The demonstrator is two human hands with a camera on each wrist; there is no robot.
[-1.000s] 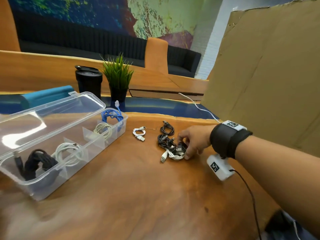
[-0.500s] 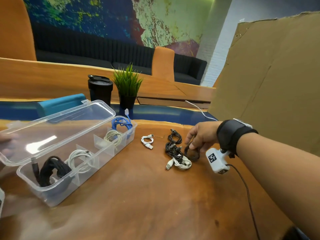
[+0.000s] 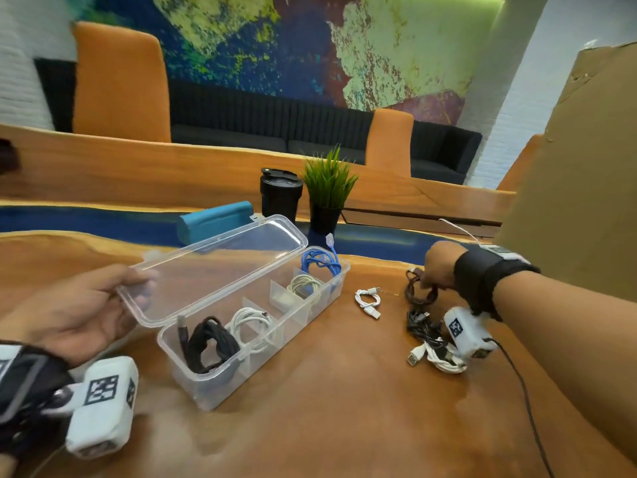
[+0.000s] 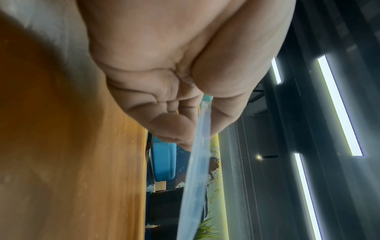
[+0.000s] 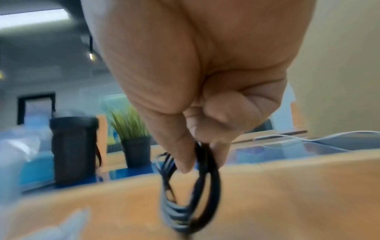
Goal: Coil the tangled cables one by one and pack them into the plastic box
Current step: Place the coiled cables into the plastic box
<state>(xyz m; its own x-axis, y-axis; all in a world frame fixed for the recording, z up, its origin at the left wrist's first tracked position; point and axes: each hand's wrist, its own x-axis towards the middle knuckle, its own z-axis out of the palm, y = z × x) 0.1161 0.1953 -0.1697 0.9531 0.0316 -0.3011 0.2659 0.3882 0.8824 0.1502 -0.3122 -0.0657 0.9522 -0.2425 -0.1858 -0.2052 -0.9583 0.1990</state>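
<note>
A clear plastic box [image 3: 220, 388] with dividers stands open on the wooden table; black, white, cream and blue coiled cables lie in its compartments. My left hand [image 3: 79, 312] pinches the near edge of its raised lid [image 3: 220, 260], seen edge-on in the left wrist view as the lid [image 4: 197, 162]. My right hand [image 3: 436, 267] pinches a coiled black cable [image 3: 418, 291], lifted off the table, also the black cable [image 5: 195, 194]. A tangle of black and white cables [image 3: 431, 343] lies below that hand. A small white coiled cable [image 3: 369, 301] lies between box and hand.
Behind the box stand a black tumbler [image 3: 281, 194], a potted plant [image 3: 327, 191] and a teal case [image 3: 215, 220]. A big cardboard sheet [image 3: 586, 184] rises on the right. A thin white wire [image 3: 458, 229] runs along the table's far side.
My right hand has lifted a coiled black cable out of the tangle and moved it up and away. My left hand has come into view and taken hold of the lid's edge.
</note>
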